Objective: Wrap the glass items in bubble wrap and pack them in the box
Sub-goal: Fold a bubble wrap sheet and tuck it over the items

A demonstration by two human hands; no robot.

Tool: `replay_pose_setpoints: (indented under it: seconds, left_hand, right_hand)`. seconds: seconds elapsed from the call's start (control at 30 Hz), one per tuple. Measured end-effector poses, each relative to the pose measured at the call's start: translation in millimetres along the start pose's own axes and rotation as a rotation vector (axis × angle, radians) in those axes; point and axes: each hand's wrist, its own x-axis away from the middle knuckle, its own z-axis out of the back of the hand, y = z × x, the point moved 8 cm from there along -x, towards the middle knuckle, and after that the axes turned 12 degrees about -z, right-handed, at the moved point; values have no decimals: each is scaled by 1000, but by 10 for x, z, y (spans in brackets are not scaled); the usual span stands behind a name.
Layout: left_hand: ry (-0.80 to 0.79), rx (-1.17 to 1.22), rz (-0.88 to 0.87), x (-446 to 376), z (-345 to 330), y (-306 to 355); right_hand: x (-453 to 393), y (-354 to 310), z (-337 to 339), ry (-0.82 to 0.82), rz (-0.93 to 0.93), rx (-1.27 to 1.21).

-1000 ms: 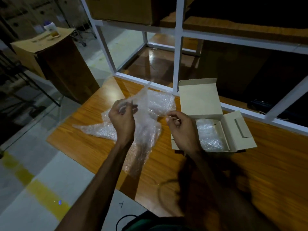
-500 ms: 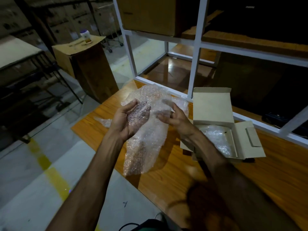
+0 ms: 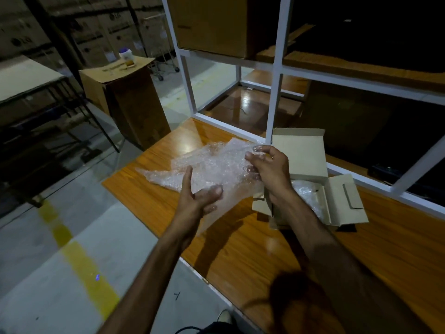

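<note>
Bubble wrap (image 3: 212,165), a wide crumpled clear sheet, is held up over the near left part of the tabletop (image 3: 301,249), with its left tail trailing down toward the wood near the tabletop's left edge. The tabletop is an orange-brown wood surface whose left edge runs diagonally from the white rack down toward the viewer; beyond that edge lies grey floor (image 3: 60,273) with a yellow stripe, open and wide. Along the far side of the tabletop stands a white metal rack frame (image 3: 273,104), its upright post just behind the sheet and the box, closing off that side. To the right of the hands the wood runs on bare toward the right edge of the view.

The box (image 3: 301,150) is a small cardboard carton lying open on the tabletop just right of the sheet, its lid raised toward the rack and a side flap spread to the right. Inside it some more clear wrapping (image 3: 310,198) shows; what it covers cannot be told.

The left hand (image 3: 199,196) is under the sheet's lower part, palm turned up, fingers loosely bent with the thumb raised, cradling the plastic. The right hand (image 3: 267,165) is higher, in front of the box, pinching the sheet's upper right edge between thumb and curled fingertips.
</note>
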Motion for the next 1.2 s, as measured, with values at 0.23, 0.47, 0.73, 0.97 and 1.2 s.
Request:
replay_pose_setpoints:
  seconds: [0.23,0.47,0.73,0.97,1.2]
  left_hand:
    - [165,-394,-424,-8,-79,407]
    - [231,-638,-582,-65,22,584]
    - [170,-815,-689,-187,-101,949]
    - [97,-242,-389,-397,-308,993]
    - [149,29,-199,-566,-351,661]
  right_hand:
    - [96,32,-22,-279,44,149]
    - [286,99,14,-337,197,458]
    - [355,-472,181,-97,419,533]
    - [358,-546,205,-319,259,354]
    - [371,-205,122,-335,169,306]
